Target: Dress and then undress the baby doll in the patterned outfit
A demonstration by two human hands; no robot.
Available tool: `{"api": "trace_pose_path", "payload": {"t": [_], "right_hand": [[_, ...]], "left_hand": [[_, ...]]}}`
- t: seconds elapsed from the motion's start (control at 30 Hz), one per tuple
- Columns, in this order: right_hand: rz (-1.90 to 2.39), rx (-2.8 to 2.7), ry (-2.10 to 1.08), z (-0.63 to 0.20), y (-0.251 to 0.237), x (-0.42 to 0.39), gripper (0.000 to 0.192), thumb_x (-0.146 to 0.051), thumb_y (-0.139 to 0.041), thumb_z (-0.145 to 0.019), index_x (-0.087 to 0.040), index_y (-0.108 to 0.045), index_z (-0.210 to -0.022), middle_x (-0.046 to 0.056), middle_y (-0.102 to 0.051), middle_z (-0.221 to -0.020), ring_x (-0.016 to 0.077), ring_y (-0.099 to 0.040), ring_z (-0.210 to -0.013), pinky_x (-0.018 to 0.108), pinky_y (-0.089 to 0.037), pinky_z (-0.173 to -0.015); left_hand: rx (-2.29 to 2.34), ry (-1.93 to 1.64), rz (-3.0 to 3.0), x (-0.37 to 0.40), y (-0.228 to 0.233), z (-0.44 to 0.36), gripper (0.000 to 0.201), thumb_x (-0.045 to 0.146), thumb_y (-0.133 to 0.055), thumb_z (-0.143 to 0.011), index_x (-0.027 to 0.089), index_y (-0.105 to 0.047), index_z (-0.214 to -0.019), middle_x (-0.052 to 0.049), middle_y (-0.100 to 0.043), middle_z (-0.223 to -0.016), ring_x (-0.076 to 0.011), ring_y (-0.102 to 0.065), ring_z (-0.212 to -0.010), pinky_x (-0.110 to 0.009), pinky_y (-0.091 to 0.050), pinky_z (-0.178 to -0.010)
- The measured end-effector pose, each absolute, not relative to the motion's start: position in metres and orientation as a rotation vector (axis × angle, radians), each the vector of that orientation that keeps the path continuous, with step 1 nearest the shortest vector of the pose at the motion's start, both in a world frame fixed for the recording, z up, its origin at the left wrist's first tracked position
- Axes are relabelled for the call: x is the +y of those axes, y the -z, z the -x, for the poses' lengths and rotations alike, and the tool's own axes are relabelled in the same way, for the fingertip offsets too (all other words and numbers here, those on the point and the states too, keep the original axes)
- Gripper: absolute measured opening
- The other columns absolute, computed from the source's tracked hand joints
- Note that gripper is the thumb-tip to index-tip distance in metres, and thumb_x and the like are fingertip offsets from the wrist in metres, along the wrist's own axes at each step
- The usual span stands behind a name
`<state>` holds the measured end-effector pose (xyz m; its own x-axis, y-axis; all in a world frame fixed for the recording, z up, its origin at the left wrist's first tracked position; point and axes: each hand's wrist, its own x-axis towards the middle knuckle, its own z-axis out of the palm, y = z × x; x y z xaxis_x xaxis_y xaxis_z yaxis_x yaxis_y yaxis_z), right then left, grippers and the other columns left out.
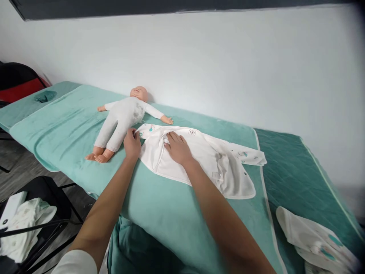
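Observation:
A white baby shirt point(196, 152) lies spread open on the green-covered bed, its inside facing up and both sleeves stretched sideways. My left hand point(132, 144) pinches the end of its left sleeve, which has a small coloured print. Flat on the cloth near the collar rests my right hand point(179, 148), with its fingers stretched out. Just beyond my left hand, a baby doll point(125, 114) in a white body lies on its back, arms out and feet toward me.
A folded printed cloth point(316, 239) sits at the bed's right end. At lower left, a black chair point(51, 194) holds white printed cloth point(28, 224) and a white box-like item point(13, 207). A white wall point(228, 68) runs behind the bed point(171, 205).

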<state>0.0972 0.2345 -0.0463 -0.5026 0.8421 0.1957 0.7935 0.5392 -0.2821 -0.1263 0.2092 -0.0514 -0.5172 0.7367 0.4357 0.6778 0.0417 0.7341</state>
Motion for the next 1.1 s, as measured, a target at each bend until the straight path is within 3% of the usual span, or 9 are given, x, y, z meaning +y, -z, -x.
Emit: {"api": "trace_pose_path", "payload": {"t": [0.3,0.47,0.57,0.73,0.83,0.93,1.03,1.1], "right_hand": [[1.561,-2.451,-0.112,-0.093,0.050,0.231,0.071,-0.050,-0.025,-0.105,-0.001,-0.032,-0.156,0.019,-0.028,-0.164,0.0285,-0.021,-0.155,0.050,-0.018,-0.124],[1.559,-2.517,-0.147,-0.093,0.046,0.229,0.074,-0.053,-0.024,-0.104,-0.002,-0.030,-0.157,0.019,-0.023,-0.166,0.0299,-0.017,-0.156,0.054,-0.016,-0.124],[1.522,-2.598,-0.168,-0.095,0.045,0.223,0.075,-0.055,-0.024,-0.104,-0.003,-0.027,-0.158,0.017,-0.017,-0.167,0.0299,-0.012,-0.157,0.055,-0.014,-0.125],[1.354,-2.685,-0.183,-0.098,0.043,0.210,0.076,-0.055,-0.026,-0.104,0.001,-0.027,-0.157,0.021,-0.014,-0.167,0.0300,-0.014,-0.157,0.053,-0.016,-0.125],[1.306,-2.668,-0.206,-0.099,0.044,0.208,0.075,-0.055,-0.028,-0.104,-0.002,-0.030,-0.156,0.021,-0.017,-0.166,0.0300,-0.017,-0.156,0.054,-0.019,-0.124],[1.312,-2.564,-0.248,-0.098,0.045,0.213,0.065,-0.051,-0.032,-0.105,-0.009,-0.038,-0.154,0.018,-0.026,-0.165,0.0289,-0.023,-0.154,0.054,-0.020,-0.123],[1.310,-2.375,-0.376,-0.098,0.044,0.222,0.049,-0.043,-0.036,-0.105,-0.014,-0.054,-0.141,0.015,-0.043,-0.158,0.0278,-0.034,-0.149,0.049,-0.026,-0.122],[1.335,-2.128,-0.497,-0.101,0.042,0.229,0.040,-0.038,-0.038,-0.103,-0.015,-0.063,-0.126,0.016,-0.054,-0.147,0.0261,-0.046,-0.139,0.042,-0.034,-0.118]], "left_hand": [[2.278,-1.519,-1.637,0.243,0.049,0.129,0.019,0.014,-0.047,-0.097,0.015,-0.055,-0.114,-0.010,-0.066,-0.108,-0.0223,-0.064,-0.104,-0.036,-0.048,-0.091],[2.413,-1.526,-1.638,0.229,0.041,0.119,0.026,0.012,-0.051,-0.092,0.019,-0.054,-0.117,-0.013,-0.055,-0.125,-0.0259,-0.061,-0.111,-0.038,-0.051,-0.087],[2.459,-1.479,-1.709,0.220,0.039,0.114,0.023,0.017,-0.050,-0.094,0.019,-0.056,-0.116,-0.012,-0.059,-0.117,-0.0249,-0.061,-0.106,-0.036,-0.050,-0.086],[2.263,-1.048,-1.980,0.215,0.036,0.105,0.024,0.033,-0.043,-0.100,0.022,-0.064,-0.103,-0.009,-0.069,-0.103,-0.0231,-0.062,-0.102,-0.033,-0.046,-0.087],[2.197,-0.841,-1.984,0.213,0.034,0.099,0.031,0.044,-0.044,-0.099,0.023,-0.067,-0.097,-0.009,-0.072,-0.103,-0.0236,-0.064,-0.098,-0.032,-0.045,-0.079],[2.238,-0.786,-1.825,0.210,0.033,0.095,0.034,0.053,-0.054,-0.092,0.023,-0.067,-0.086,-0.007,-0.072,-0.086,-0.0223,-0.064,-0.079,-0.031,-0.041,-0.069],[2.001,-0.941,-1.632,0.202,0.029,0.091,0.034,0.054,-0.063,-0.086,0.021,-0.064,-0.077,-0.002,-0.066,-0.071,-0.0174,-0.058,-0.068,-0.028,-0.039,-0.064],[1.669,-1.093,-1.489,0.194,0.023,0.089,0.031,0.051,-0.066,-0.084,0.020,-0.067,-0.085,-0.001,-0.068,-0.077,-0.0153,-0.059,-0.071,-0.027,-0.041,-0.065]]}}
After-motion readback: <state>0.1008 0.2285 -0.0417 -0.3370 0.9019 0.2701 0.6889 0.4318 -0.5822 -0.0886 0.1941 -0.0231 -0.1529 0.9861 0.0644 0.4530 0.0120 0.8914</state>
